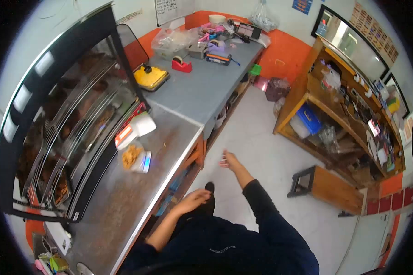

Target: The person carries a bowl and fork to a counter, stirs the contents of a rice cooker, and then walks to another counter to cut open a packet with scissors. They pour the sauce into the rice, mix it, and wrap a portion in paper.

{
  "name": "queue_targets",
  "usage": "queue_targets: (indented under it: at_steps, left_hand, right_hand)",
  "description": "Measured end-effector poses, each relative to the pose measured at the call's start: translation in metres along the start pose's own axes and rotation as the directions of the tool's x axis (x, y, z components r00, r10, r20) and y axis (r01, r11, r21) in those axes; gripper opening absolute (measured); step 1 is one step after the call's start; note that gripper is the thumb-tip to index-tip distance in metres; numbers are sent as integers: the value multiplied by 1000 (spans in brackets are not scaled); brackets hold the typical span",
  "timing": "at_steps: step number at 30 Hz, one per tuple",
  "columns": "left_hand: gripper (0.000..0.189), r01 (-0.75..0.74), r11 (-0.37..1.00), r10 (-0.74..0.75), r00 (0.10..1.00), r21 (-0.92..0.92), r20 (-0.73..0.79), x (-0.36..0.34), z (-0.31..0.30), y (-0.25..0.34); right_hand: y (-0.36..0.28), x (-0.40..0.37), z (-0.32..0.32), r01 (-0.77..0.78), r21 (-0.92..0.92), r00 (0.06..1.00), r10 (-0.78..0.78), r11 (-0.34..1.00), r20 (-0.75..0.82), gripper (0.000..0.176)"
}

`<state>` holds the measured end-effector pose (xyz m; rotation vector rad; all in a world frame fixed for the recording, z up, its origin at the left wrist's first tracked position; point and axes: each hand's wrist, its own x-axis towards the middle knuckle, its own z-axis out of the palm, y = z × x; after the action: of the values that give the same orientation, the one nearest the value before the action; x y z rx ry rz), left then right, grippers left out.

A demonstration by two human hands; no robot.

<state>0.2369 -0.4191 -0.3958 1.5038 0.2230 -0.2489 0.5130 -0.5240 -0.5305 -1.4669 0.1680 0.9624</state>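
Note:
My left hand hangs by the front edge of the metal-topped counter, its fingers loosely stretched and nothing visible in it. Out over the floor, my right hand is held forward with its fingers slightly bent and apart, also holding nothing visible. Neither touches an object. On the counter, left of my hands, a clear container of brown fried food sits on a small scale with a lit display. A white and orange food box and a white open box lie just behind it.
A glass display case with food on racks stands at left. The grey table behind holds a yellow-topped tray, a red tape dispenser and bags. At right are a wooden stool and a cluttered wooden desk.

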Motion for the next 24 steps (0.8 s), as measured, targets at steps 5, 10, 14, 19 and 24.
queue_targets:
  at_steps: [5, 10, 14, 19, 24]
  left_hand:
    - [32, 20, 890, -281, 812, -456, -512, 117, -80, -26]
    - [29, -249, 848, -208, 656, -468, -726, 291, -131, 62]
    - [29, -237, 876, -151, 690, -419, -707, 408, -174, 173]
    - [30, -212, 942, -30, 721, -261, -692, 558, -252, 262]
    - [27, -255, 967, 171, 622, 8, -764, 723, -335, 341]
  right_hand:
    - [-126, 138, 34, -87, 3, 995, 87, 996, 41, 73]
    - [-238, 265, -37, -323, 140, 925, 281, 936, 255, 77]
    - [-381, 290, -76, -112, 163, 948, 57, 980, 312, 58]
    - [-511, 470, -185, 434, -544, 888, -441, 718, 126, 35]
    - [-673, 646, -185, 643, -766, 417, -825, -29, 382, 26]
